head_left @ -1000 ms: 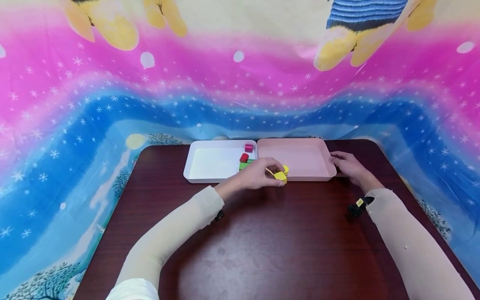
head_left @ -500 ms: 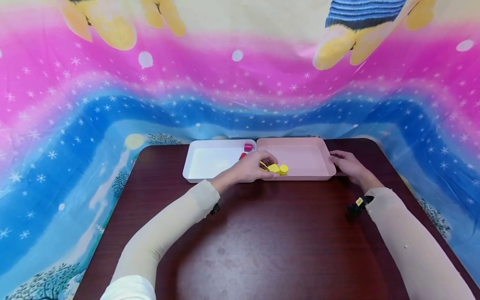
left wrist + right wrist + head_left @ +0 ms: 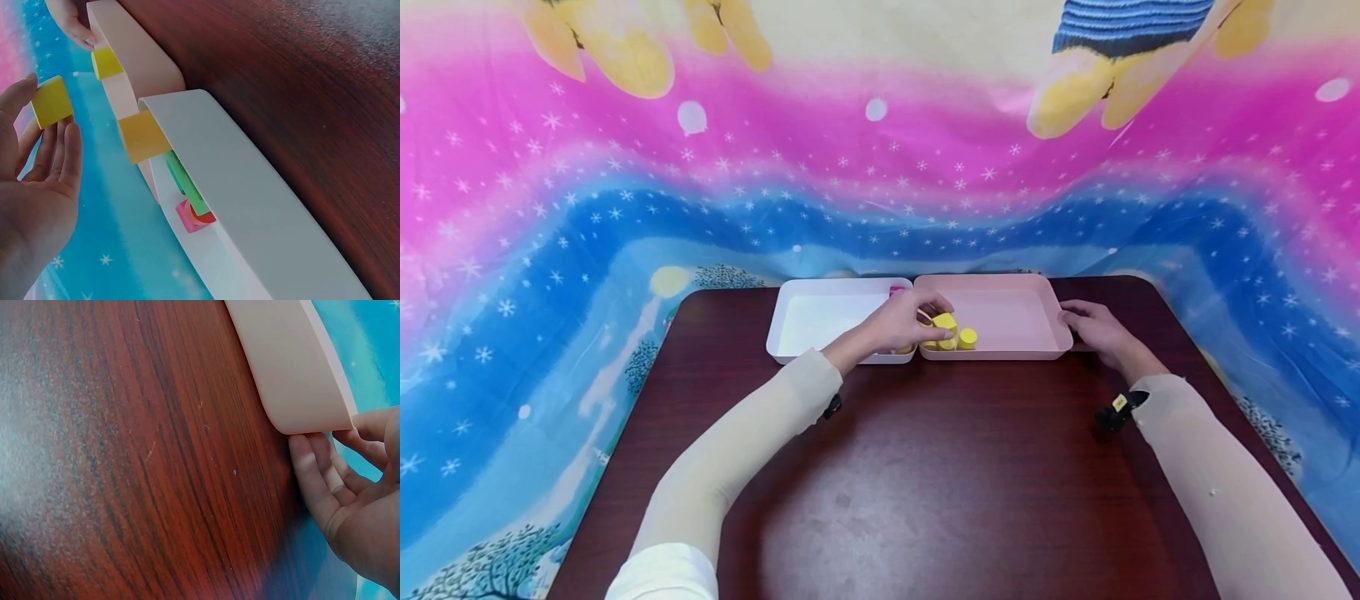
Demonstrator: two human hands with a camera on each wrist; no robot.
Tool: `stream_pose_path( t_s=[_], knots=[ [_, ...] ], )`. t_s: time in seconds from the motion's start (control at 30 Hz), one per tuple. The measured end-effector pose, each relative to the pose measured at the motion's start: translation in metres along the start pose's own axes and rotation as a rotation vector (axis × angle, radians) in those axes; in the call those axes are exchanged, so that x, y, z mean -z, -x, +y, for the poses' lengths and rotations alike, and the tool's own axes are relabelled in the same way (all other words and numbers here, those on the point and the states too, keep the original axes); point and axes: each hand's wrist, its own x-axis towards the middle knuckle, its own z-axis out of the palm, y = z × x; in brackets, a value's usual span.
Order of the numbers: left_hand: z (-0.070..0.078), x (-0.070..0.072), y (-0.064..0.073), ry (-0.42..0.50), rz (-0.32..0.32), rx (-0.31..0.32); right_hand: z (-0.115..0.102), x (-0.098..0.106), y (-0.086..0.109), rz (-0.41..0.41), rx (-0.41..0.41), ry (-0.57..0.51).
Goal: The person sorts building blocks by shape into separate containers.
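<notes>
My left hand (image 3: 898,321) pinches a yellow cube-shaped block (image 3: 53,102) between thumb and fingertips, above the left end of the pink tray (image 3: 1015,354). Below it in that tray sits another yellow block (image 3: 145,136), looking more orange in the left wrist view. Just to its right stands a yellow cylinder (image 3: 967,338). At the pink tray's right end, my right hand (image 3: 1097,329) holds the corner, with fingers on the rim and against the outer wall (image 3: 300,394). In the head view the left hand hides most of the blocks in the white tray.
The white tray (image 3: 820,360) stands left of the pink one, their ends meeting. Inside it are green (image 3: 187,181), red (image 3: 203,215) and pink (image 3: 187,215) blocks. Both trays rest at the far edge of a dark wooden table (image 3: 925,483), before a patterned cloth (image 3: 880,183).
My left hand has moved away from me and slightly left with the yellow block, now above the pink tray. It covers more of the white tray's blocks. The right hand stays in place.
</notes>
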Motion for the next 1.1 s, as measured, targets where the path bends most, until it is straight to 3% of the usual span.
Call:
stream_pose_path(
  t_s=[0.23,0.73,1.1],
  knots=[
    [-0.005,0.001,-0.007,-0.016,0.005,-0.018,0.002,-0.001,-0.001,0.001,-0.004,-0.004],
    [-0.009,0.003,-0.013,0.039,0.060,0.021,0.001,0.000,-0.001,0.000,-0.007,-0.013],
    [-0.010,-0.002,-0.020,-0.009,0.077,0.026,0.001,0.001,0.000,0.000,0.000,-0.010]
  ],
)
